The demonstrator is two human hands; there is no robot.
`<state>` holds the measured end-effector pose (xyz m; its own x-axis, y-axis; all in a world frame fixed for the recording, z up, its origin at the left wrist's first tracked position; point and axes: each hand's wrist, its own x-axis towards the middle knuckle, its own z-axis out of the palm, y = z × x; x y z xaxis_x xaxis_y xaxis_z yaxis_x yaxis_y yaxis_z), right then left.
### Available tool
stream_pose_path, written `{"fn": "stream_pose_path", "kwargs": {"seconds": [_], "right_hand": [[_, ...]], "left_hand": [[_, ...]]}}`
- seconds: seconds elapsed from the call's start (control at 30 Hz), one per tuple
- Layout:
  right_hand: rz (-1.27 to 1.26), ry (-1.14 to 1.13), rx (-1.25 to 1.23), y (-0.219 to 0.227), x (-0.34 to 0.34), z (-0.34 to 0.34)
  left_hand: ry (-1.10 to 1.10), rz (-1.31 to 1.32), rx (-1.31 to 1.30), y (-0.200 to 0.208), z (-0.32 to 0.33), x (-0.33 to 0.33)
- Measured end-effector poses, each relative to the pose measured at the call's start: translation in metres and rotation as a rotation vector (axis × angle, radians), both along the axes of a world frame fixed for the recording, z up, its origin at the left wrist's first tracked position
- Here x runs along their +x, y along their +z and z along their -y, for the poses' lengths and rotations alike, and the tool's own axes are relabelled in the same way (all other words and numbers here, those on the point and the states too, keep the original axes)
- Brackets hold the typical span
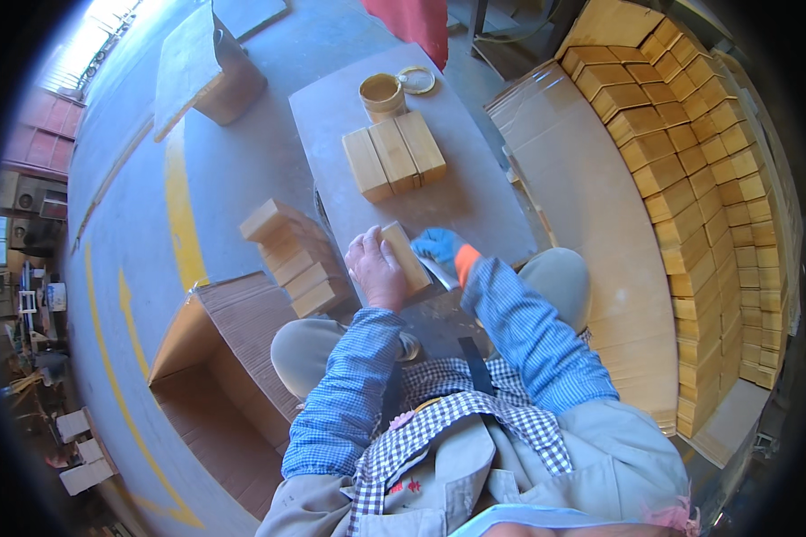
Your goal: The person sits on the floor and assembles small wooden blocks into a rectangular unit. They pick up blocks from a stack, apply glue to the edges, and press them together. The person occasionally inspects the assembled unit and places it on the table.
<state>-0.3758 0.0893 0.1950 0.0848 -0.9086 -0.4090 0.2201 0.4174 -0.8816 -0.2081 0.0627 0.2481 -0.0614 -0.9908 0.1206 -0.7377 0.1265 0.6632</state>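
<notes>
My bare left hand [376, 268] is closed round the side of a pale wooden block [404, 258], held tilted over the near edge of the low work table [331, 116]. My right hand [441, 249], in a blue glove with an orange cuff, is closed beside the block's right side. A thin, pale flat piece [437, 272] shows below its fingers; its kind is unclear. Beyond my hands, several similar wooden blocks [392, 152] stand side by side on the table. An open can [381, 95] with a yellowish rim sits behind them, its round lid [416, 80] alongside.
More blocks [295, 255] are stacked left of the table. An open cardboard box [233, 385] stands by my left knee. At the right, many blocks [690, 179] are piled in rows, beside a large cardboard sheet [600, 224]. Red cloth [414, 22] hangs at the table's far end.
</notes>
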Motion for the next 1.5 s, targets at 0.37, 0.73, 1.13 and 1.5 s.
{"fn": "stream_pose_path", "kwargs": {"seconds": [0.37,0.73,1.13,1.5], "right_hand": [[-0.264,-0.068,-0.207,-0.004,0.007,0.029],[-0.632,0.198,0.048,0.011,0.024,-0.107],[-0.365,-0.112,-0.062,-0.015,-0.002,-0.035],[-0.948,-0.370,-0.080,0.034,0.047,-0.038]], "left_hand": [[-0.019,0.007,-0.005,0.003,0.000,-0.001],[0.021,-0.169,0.046,-0.003,0.001,0.000],[0.122,0.170,-0.130,0.015,-0.028,0.031],[-0.176,0.307,-0.147,0.026,-0.004,0.003]]}}
